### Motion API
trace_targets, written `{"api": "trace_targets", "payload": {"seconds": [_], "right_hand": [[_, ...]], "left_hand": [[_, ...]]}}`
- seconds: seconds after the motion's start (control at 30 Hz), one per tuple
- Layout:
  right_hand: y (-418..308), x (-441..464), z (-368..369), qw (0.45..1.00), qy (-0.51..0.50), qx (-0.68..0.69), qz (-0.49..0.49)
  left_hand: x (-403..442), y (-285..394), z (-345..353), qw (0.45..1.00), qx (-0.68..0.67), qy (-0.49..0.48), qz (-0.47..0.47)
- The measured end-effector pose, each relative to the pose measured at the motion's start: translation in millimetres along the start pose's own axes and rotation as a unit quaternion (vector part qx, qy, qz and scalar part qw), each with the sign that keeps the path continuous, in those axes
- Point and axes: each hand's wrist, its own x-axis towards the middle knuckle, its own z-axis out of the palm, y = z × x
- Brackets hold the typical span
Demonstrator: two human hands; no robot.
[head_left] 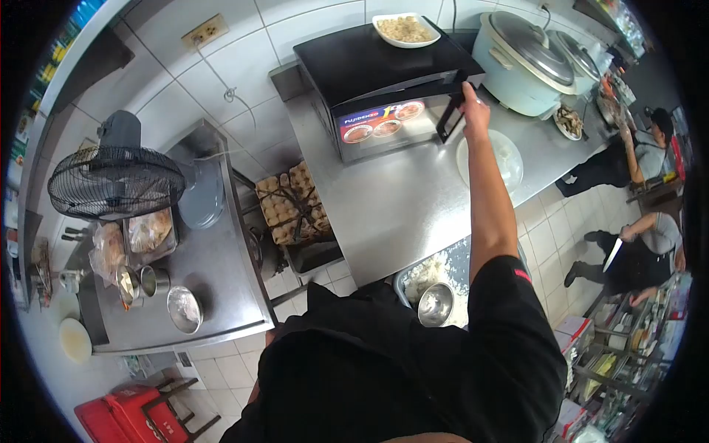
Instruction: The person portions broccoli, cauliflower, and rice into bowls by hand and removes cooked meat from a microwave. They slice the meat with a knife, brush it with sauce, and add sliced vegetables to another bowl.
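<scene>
My right hand [476, 112] is at the upper right corner of the microwave [369, 63], its fingers closed on the dark edge of the door by the black handle [448, 118]. The door [388, 127] carries a colourful sticker with pictures of food. On top of the microwave sits a white dish [406, 30] of pale chopped food. Below my forearm, a round clear plate or lid [506, 162] lies on the steel counter [391, 207]. My left hand does not show; only a sliver of skin appears beside my black shirt.
Large rice cookers [517, 66] stand at the back right. A tub [406, 284] of rice with a metal bowl [436, 304] is close to my body. To the left are a fan [118, 181] and egg trays [292, 203]. Two people work at right, one holding a knife [613, 253].
</scene>
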Motion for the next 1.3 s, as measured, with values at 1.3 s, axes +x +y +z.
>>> {"api": "trace_targets", "payload": {"seconds": [1.3], "right_hand": [[65,-15,134,0.879,-0.224,-0.362,-0.213]], "left_hand": [[-84,51,10,0.993,-0.064,0.001,-0.096]]}}
